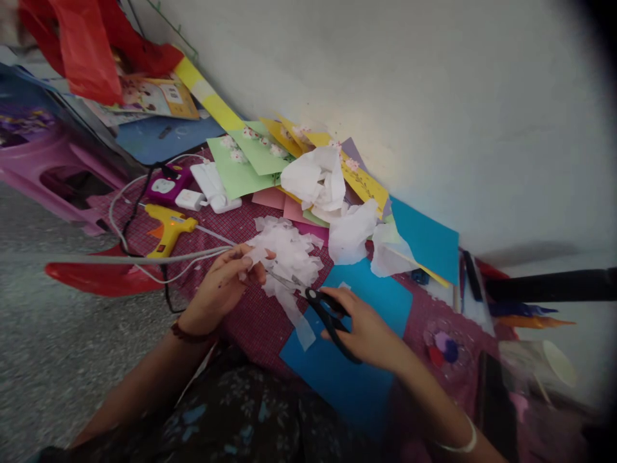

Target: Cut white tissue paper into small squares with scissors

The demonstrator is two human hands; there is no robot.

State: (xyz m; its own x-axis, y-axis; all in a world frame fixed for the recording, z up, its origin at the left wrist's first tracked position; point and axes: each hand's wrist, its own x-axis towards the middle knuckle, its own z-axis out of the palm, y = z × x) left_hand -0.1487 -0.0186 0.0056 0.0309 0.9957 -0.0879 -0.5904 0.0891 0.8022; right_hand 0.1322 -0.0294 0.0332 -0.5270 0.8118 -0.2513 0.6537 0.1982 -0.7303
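Note:
My right hand (364,328) grips a pair of black-handled scissors (332,321), fingers through the loops. Their blades point left toward my left hand (229,280), which pinches a small piece of white tissue paper (257,258) between thumb and fingers. Just beyond both hands lies a heap of cut white tissue paper (289,251). One strip (301,325) trails from it onto a blue sheet of card (366,289). Whether the blades touch the held piece I cannot tell.
A yellow glue gun (168,228) rests at the left by white cables and a purple socket box (168,183). Crumpled white paper (318,177) and flower-decorated cards (250,154) lie along the wall. At right are a paint palette (446,350) and a cup (535,360).

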